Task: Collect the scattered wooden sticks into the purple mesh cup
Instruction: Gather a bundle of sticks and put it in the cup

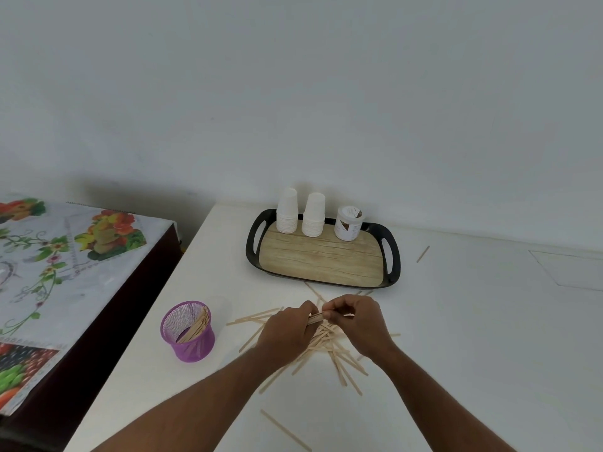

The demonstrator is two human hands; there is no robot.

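Observation:
The purple mesh cup stands on the white table, left of my hands, with several wooden sticks leaning inside it. A loose pile of wooden sticks lies on the table under and between my hands. My left hand grips a small bundle of sticks above the pile. My right hand pinches the other end of that bundle with curled fingers. Stray single sticks lie at the front and at the far right.
A black tray with a wood-pattern base sits behind the pile, carrying two stacks of white paper cups and a small tub. A second table with a fruit-print cloth stands to the left, across a dark gap.

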